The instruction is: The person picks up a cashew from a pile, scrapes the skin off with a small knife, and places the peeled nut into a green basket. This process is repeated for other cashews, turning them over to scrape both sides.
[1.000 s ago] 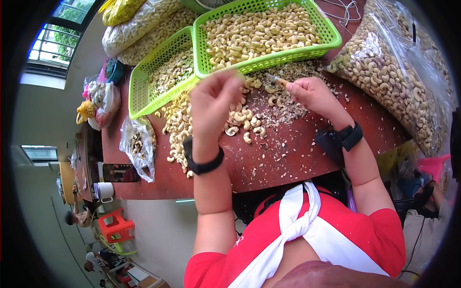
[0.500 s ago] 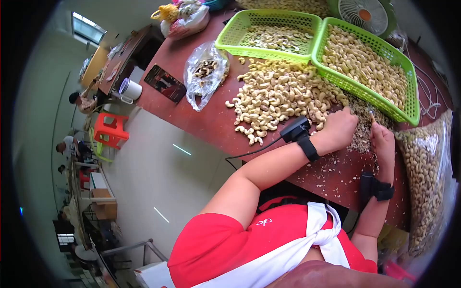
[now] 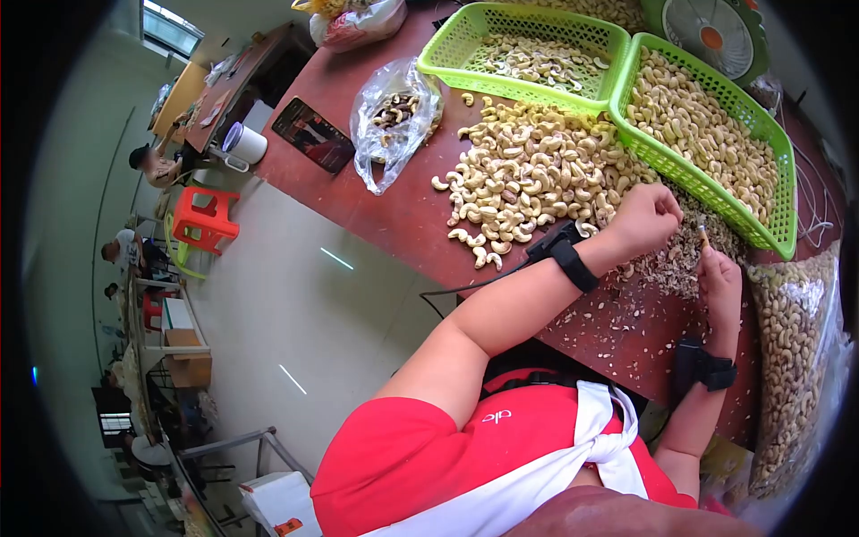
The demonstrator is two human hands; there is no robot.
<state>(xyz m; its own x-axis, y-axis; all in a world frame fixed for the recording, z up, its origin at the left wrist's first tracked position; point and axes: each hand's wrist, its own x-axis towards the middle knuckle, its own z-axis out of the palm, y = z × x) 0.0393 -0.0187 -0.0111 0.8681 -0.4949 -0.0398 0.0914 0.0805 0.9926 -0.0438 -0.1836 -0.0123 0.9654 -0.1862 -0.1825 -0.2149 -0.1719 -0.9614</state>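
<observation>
My left hand point(image 3: 642, 220) is closed, with its fingertips pinched together at the right edge of a pile of cashews point(image 3: 537, 166). Whatever is between those fingers is hidden. Just to its right, my right hand point(image 3: 719, 279) is wrapped round a small knife point(image 3: 703, 235) with a wooden-looking handle and a short metal tip pointing away from me. Beneath and between both hands lies a heap of brown skin scraps point(image 3: 684, 259), with crumbs scattered towards me. A green basket point(image 3: 707, 183) full of cashews stands just beyond my hands.
A second green basket point(image 3: 501, 87) holds fewer cashews. A clear bag point(image 3: 394, 125) of dark pieces and a phone point(image 3: 311, 134) lie on the left. A fan point(image 3: 711, 38) stands at the back; a large bag of cashews point(image 3: 787, 358) is at the right. People sit far left.
My two hands have drawn slightly apart, the left one further up and the right one, with the knife, lower. The whole view has shifted a little, moving the table items rightward.
</observation>
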